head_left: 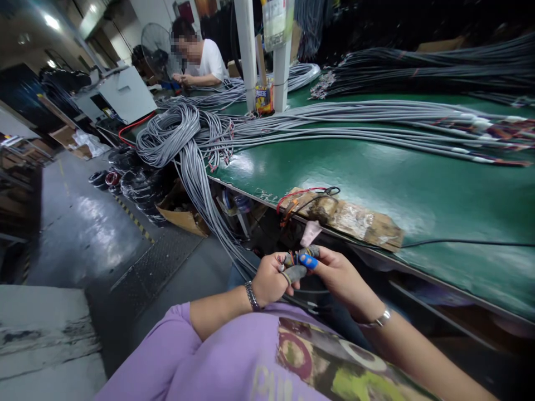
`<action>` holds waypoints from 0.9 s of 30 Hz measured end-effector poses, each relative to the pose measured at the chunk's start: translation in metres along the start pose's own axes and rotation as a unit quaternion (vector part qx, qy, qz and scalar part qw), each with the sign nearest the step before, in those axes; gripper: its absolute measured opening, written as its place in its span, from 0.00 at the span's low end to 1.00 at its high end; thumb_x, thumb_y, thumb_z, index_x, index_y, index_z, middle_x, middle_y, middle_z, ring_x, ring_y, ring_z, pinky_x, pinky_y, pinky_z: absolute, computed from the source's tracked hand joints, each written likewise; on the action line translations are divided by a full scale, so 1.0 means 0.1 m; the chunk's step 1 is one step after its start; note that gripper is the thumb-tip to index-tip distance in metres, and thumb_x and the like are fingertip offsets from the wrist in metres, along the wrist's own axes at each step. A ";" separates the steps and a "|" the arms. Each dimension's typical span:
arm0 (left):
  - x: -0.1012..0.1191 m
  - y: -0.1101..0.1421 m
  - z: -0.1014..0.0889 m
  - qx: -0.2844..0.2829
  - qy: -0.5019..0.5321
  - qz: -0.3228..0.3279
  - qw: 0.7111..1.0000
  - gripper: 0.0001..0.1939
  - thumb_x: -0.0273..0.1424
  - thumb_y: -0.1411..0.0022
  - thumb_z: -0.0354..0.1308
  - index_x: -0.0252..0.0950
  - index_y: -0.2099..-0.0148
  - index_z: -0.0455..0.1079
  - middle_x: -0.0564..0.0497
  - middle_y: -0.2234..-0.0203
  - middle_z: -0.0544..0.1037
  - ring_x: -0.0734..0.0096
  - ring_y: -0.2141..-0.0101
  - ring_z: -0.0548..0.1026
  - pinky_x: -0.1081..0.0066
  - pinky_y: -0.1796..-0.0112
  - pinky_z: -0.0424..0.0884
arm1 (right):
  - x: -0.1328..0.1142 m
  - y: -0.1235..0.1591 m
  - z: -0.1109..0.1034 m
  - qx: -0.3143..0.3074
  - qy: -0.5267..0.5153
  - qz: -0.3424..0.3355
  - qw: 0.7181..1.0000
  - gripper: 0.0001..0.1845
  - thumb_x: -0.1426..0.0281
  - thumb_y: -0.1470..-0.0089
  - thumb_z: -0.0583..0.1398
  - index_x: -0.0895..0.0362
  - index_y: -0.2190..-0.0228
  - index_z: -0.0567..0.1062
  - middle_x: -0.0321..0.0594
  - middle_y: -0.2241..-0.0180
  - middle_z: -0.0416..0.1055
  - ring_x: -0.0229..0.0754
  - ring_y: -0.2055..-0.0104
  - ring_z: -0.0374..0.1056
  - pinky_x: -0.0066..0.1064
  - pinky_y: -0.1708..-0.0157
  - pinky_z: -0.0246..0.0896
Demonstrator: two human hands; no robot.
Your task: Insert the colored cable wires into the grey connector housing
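Close together in front of my body, both hands are closed on the stripped end of a grey cable, where thin coloured wires (291,257) fan out. My left hand (270,278) grips this end, with a grey finger cot on its thumb. With fingertips pinched against the same wires, my right hand (334,273) wears a blue cover on the thumb and a grey cot on a finger. The fingers hide most of the wires. Just beyond them, a wooden board (355,220) with a brown lump, red and black leads and clear tape lies on the table's edge.
Grey cables (200,189) hang in a thick bundle over the corner of the green table (438,200); more lie along its back. A white post (246,55) rises from it. A co-worker (209,61) sits at the far end. Below stands an open cardboard box (184,214).
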State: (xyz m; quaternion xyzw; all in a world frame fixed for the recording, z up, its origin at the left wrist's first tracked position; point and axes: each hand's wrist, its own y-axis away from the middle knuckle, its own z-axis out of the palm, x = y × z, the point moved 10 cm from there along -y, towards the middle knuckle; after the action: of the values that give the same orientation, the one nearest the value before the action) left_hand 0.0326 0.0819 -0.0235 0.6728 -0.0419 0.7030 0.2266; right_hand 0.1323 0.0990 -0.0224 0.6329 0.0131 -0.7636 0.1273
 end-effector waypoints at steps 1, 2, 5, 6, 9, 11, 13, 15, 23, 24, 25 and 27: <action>0.01 0.00 -0.01 0.006 0.008 0.002 1.000 0.22 0.49 0.50 0.63 0.33 0.72 0.66 0.55 0.85 0.69 0.82 0.87 0.63 0.78 0.85 0.56 | -0.01 0.00 -0.03 0.010 0.008 -0.003 1.000 0.17 0.55 0.61 0.70 0.56 0.78 0.77 0.36 0.80 0.70 0.37 0.77 0.61 0.29 0.75 0.58; 0.01 0.00 -0.03 0.013 0.015 0.004 1.000 0.23 0.49 0.49 0.63 0.33 0.72 0.66 0.55 0.84 0.69 0.82 0.87 0.63 0.78 0.85 0.56 | -0.01 0.00 -0.05 0.016 0.013 -0.005 1.000 0.17 0.55 0.61 0.70 0.56 0.79 0.77 0.36 0.80 0.70 0.37 0.77 0.60 0.29 0.75 0.58; 0.00 0.00 -0.07 0.037 0.032 0.010 0.999 0.23 0.50 0.49 0.62 0.33 0.72 0.66 0.55 0.84 0.69 0.81 0.87 0.64 0.78 0.85 0.56 | 0.04 -0.01 -0.08 0.022 0.007 0.000 1.000 0.17 0.56 0.60 0.70 0.56 0.79 0.77 0.35 0.81 0.68 0.36 0.77 0.60 0.29 0.76 0.57; -0.01 -0.01 -0.08 0.044 0.034 0.011 0.998 0.23 0.50 0.48 0.62 0.34 0.72 0.65 0.55 0.84 0.70 0.81 0.87 0.64 0.78 0.85 0.56 | 0.05 -0.01 -0.08 0.023 0.002 0.002 1.000 0.17 0.56 0.59 0.70 0.56 0.78 0.77 0.35 0.81 0.68 0.36 0.77 0.59 0.29 0.75 0.57; -0.04 -0.02 -0.11 0.056 0.036 0.011 0.998 0.23 0.50 0.48 0.61 0.34 0.73 0.64 0.55 0.84 0.70 0.81 0.87 0.65 0.78 0.85 0.56 | 0.10 0.00 -0.07 0.019 -0.019 0.004 1.000 0.16 0.57 0.59 0.70 0.56 0.78 0.77 0.35 0.80 0.68 0.36 0.77 0.59 0.29 0.75 0.56; -0.06 -0.02 -0.13 0.064 0.042 0.013 0.997 0.23 0.50 0.48 0.61 0.34 0.73 0.64 0.55 0.84 0.70 0.81 0.87 0.65 0.78 0.85 0.56 | 0.12 0.00 -0.05 0.011 -0.044 0.007 0.999 0.16 0.57 0.59 0.70 0.57 0.78 0.77 0.35 0.80 0.67 0.36 0.77 0.59 0.29 0.75 0.56; -0.05 -0.03 -0.15 0.073 0.052 0.020 0.996 0.22 0.49 0.48 0.62 0.34 0.74 0.64 0.55 0.84 0.70 0.81 0.87 0.64 0.78 0.85 0.56 | 0.15 -0.02 -0.05 0.008 -0.096 0.017 0.995 0.17 0.57 0.58 0.70 0.56 0.79 0.75 0.35 0.81 0.67 0.36 0.77 0.59 0.29 0.75 0.57; -0.02 -0.02 -0.17 0.081 0.066 0.030 0.994 0.22 0.48 0.48 0.62 0.34 0.75 0.64 0.55 0.85 0.70 0.82 0.87 0.64 0.78 0.86 0.55 | 0.20 -0.06 -0.08 0.015 -0.167 0.039 0.985 0.19 0.54 0.58 0.69 0.56 0.79 0.75 0.35 0.80 0.67 0.36 0.77 0.60 0.30 0.75 0.60; 0.16 -0.06 -0.08 0.077 0.077 0.033 0.994 0.25 0.51 0.52 0.64 0.34 0.77 0.63 0.55 0.85 0.69 0.82 0.88 0.64 0.79 0.86 0.53 | 0.17 -0.28 -0.09 0.017 -0.228 0.064 0.972 0.22 0.48 0.51 0.62 0.55 0.72 0.77 0.39 0.75 0.72 0.38 0.76 0.65 0.30 0.73 0.65; 0.17 -0.08 -0.07 0.078 0.081 0.031 0.993 0.25 0.51 0.53 0.64 0.34 0.77 0.63 0.56 0.85 0.69 0.82 0.88 0.63 0.79 0.87 0.52 | 0.13 -0.29 -0.10 0.028 -0.217 0.041 0.975 0.22 0.48 0.50 0.62 0.55 0.73 0.77 0.38 0.76 0.71 0.38 0.76 0.64 0.30 0.74 0.65; 0.16 -0.09 -0.07 0.080 0.086 0.029 0.993 0.24 0.51 0.53 0.64 0.34 0.76 0.63 0.56 0.86 0.69 0.82 0.88 0.63 0.79 0.87 0.52 | 0.10 -0.29 -0.11 0.036 -0.209 0.024 0.977 0.22 0.48 0.51 0.62 0.55 0.74 0.77 0.37 0.77 0.71 0.38 0.76 0.64 0.29 0.74 0.64; 0.14 -0.12 -0.07 0.084 0.094 0.023 0.992 0.24 0.50 0.53 0.64 0.34 0.76 0.63 0.56 0.86 0.69 0.82 0.89 0.62 0.79 0.88 0.50 | 0.08 -0.30 -0.10 0.040 -0.211 0.010 0.977 0.22 0.47 0.51 0.62 0.55 0.73 0.78 0.37 0.77 0.70 0.38 0.76 0.63 0.29 0.74 0.64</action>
State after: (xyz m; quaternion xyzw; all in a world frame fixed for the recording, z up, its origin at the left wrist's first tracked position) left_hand 0.0310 0.0987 -0.0132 0.6192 0.0234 0.7692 0.1564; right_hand 0.1339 0.1286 -0.0368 0.4624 -0.0516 -0.8784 0.1095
